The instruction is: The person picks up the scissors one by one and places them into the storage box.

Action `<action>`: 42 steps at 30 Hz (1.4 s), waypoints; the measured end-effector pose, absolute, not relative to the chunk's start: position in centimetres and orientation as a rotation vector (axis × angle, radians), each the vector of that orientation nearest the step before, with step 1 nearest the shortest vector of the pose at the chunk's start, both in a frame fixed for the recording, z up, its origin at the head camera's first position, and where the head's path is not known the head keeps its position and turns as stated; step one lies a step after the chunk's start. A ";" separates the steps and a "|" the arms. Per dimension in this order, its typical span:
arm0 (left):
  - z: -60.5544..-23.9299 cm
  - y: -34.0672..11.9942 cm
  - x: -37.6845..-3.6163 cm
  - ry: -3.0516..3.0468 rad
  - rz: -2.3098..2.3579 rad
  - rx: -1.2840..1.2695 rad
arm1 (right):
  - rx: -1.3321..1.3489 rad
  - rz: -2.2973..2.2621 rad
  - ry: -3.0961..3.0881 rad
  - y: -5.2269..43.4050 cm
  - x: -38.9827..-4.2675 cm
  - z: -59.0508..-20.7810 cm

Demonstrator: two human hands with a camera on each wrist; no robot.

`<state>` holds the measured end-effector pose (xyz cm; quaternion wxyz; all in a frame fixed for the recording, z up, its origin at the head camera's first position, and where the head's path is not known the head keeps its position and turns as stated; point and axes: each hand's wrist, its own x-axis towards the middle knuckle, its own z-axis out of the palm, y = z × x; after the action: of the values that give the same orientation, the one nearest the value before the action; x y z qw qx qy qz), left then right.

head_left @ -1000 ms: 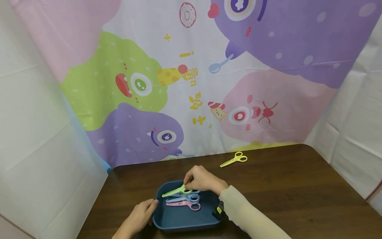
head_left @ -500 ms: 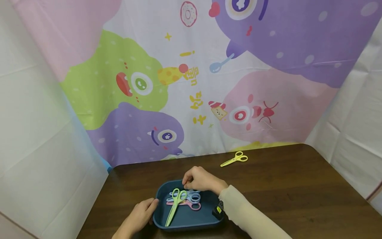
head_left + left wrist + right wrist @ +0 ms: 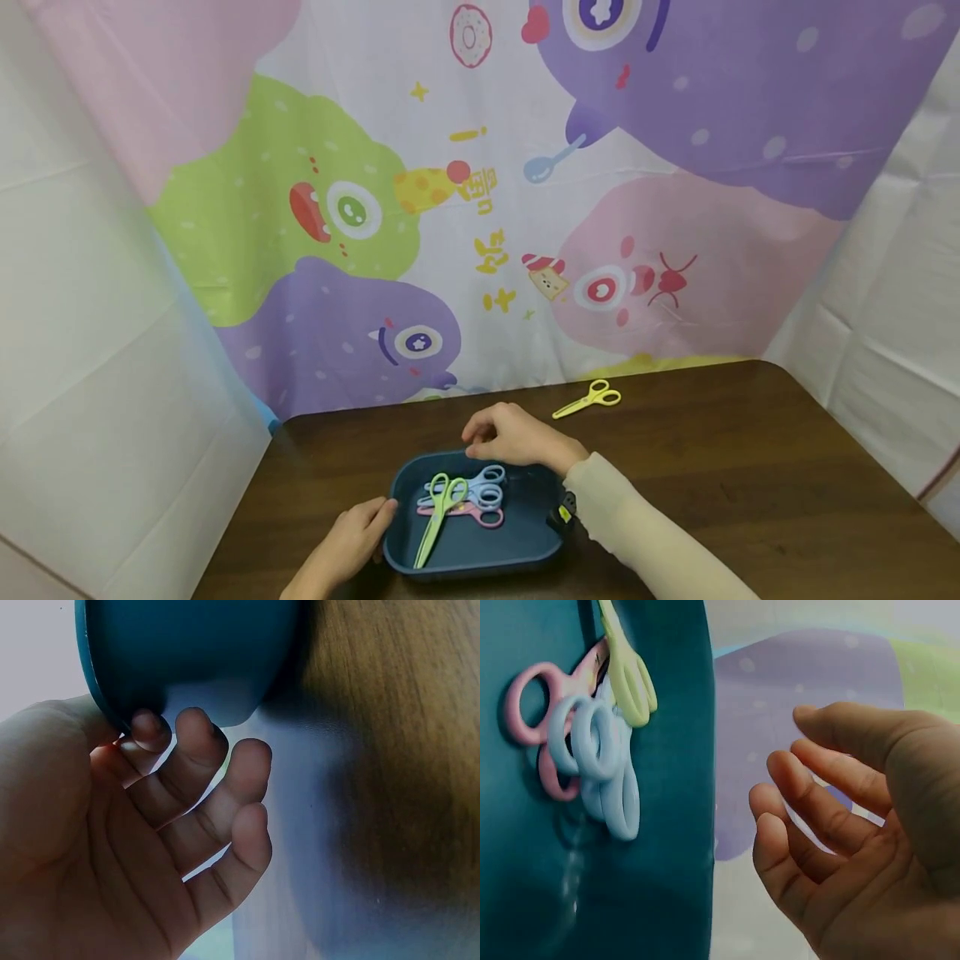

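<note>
Blue tray on dark wood table holds green scissors lying over blue and pink pairs. Left hand touches tray's left rim, fingers loosely extended. Right hand hovers above tray's far edge, fingers relaxed, holding nothing. Yellow scissors lie well apart.

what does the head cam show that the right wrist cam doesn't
Only the head view shows the yellow scissors on the table and the left hand at the tray's near left edge. Only the right wrist view shows the right hand from its palm side, fingers loosely curled, holding nothing. Both show the blue tray with green scissors lying in it.
</note>
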<state>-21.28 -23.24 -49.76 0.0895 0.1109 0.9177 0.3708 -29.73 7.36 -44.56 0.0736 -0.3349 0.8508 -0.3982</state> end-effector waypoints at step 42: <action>-49.5 -23.2 -21.0 2.717 1.117 0.333 | -0.917 -1.337 2.677 18.9 -34.3 -45.4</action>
<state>-21.00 -23.23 -49.50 0.0925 0.1122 0.9150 0.3762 -34.32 18.87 -45.39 0.0059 -0.2931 0.8554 -0.4270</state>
